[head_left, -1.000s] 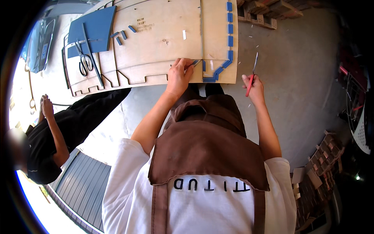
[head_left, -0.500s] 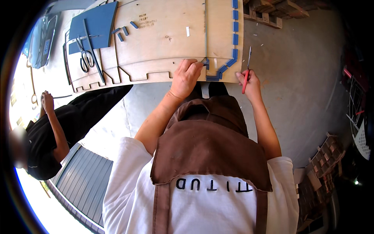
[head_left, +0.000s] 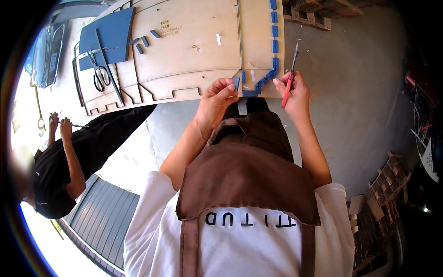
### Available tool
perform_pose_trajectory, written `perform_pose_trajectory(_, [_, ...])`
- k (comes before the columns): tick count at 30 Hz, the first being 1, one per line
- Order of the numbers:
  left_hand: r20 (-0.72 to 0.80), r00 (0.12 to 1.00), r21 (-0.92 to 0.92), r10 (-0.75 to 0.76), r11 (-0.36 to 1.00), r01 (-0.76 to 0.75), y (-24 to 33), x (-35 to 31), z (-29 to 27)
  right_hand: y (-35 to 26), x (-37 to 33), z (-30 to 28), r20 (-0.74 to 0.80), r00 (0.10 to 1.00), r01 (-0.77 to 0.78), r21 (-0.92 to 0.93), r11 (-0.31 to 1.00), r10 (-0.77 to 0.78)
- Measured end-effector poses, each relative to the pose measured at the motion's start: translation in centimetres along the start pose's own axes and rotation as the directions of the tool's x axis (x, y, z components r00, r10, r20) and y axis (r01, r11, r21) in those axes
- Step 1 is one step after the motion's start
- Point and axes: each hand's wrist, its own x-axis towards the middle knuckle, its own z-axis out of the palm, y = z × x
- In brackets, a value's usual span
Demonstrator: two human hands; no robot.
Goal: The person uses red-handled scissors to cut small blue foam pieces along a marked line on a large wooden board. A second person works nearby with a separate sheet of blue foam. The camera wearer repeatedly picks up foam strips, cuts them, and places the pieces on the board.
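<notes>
Between thumb and fingertips my left hand (head_left: pixel 216 101) pinches a small blue foam piece (head_left: pixel 236 82), just above the near edge of the wooden board (head_left: pixel 194 51). My right hand (head_left: pixel 298 96) grips red-handled scissors (head_left: pixel 288 89) beside the board's right edge, blades pointing away from me. Whether the blades are parted is hard to make out. Several blue foam strips (head_left: pixel 261 82) sit end to end along the board's right side and bend round its near corner. Thin white slips (head_left: pixel 253 75) lie by that corner.
Black-handled scissors (head_left: pixel 99 76) and a dark strip lie across a blue foam sheet (head_left: pixel 108 34) at the board's left. Loose blue pieces (head_left: pixel 145 41) rest nearby. Another person (head_left: pixel 60 171) in black is at the left. Wooden pallets (head_left: pixel 308 18) stand beyond the board.
My left hand has drawn back slightly toward me and turned, and the blue piece now shows in its fingers. My right hand has tilted the scissors. The other person's hands have moved.
</notes>
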Motion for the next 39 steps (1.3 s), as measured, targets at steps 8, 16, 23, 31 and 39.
perform_pose_trajectory(8, [0.151,0.827,0.878,0.542,0.31,-0.364,-0.6,2.8,-1.8,6.7,0.0,0.4,-0.075,0.985,-0.168,-0.266,0.949,0.154])
perform_pose_trajectory(16, [0.281,0.76,0.905,0.586,0.101,-0.413,-1.0,3.8,-1.2,7.1,0.0,0.9,-0.023,0.98,-0.198,-0.174,0.965,0.197])
perform_pose_trajectory(23, [0.304,0.744,0.911,0.596,0.046,-0.409,-1.1,4.1,-0.7,7.2,0.2,0.9,-0.019,0.986,-0.169,-0.162,0.972,0.168])
perform_pose_trajectory(31, [0.281,0.776,0.918,0.564,0.079,-0.389,-1.0,4.2,-0.6,6.8,0.2,0.8,-0.007,0.986,-0.167,-0.198,0.966,0.169])
perform_pose_trajectory(39, [0.286,0.788,0.913,0.545,0.094,-0.397,-1.0,4.4,-0.4,6.5,0.0,0.9,-0.014,0.986,-0.168,-0.163,0.972,0.168])
